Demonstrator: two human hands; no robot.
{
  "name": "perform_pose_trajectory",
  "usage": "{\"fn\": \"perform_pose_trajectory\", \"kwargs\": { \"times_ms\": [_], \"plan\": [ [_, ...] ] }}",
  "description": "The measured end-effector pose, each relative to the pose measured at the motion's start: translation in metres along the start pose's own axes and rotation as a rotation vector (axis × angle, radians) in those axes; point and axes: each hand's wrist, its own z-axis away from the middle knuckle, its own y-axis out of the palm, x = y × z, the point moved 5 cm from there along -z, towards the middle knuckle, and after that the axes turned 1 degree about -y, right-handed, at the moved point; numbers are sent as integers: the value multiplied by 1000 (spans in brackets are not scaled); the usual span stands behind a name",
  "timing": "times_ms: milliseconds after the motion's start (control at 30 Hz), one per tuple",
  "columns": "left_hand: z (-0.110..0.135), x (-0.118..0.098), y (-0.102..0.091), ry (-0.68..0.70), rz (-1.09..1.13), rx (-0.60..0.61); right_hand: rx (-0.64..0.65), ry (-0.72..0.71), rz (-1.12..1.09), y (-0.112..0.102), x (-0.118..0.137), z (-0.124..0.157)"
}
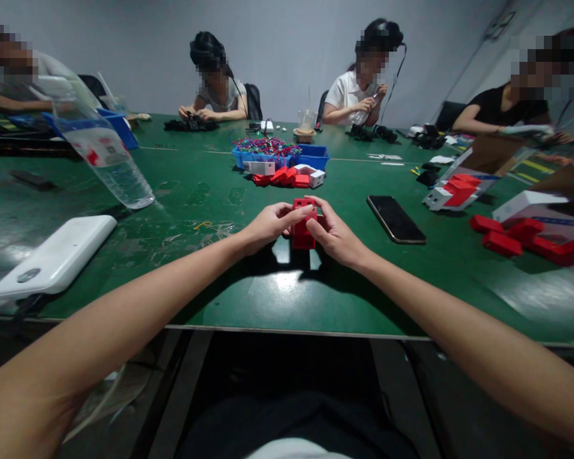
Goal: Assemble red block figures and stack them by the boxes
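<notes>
A small red plastic block (303, 224) is held above the green table (196, 191) in front of me. My left hand (269, 224) grips its left side with the fingers curled round it. My right hand (333, 234) grips its right side, thumb and fingers pressed on the top edge. Both arms reach forward from the near table edge. Beyond my hands lies a heap of red and white blocks (289, 176) in front of a blue tray (312, 155) holding coloured wires.
A black phone (395, 218) lies right of my hands. More red parts (530, 239) and boxes (454, 190) sit at the right. A white power bank (55, 256) and a water bottle (106, 155) are at the left. Several people work along the far side.
</notes>
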Motion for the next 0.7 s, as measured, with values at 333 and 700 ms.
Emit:
{"fn": "perform_pose_trajectory", "kwargs": {
  "times_ms": [333,700],
  "plan": [
    [7,-9,3,88,-73,-141,49,-25,-69,5,14,1],
    [8,-8,4,83,-22,-105,53,-55,-35,5,16,3]
  ]
}}
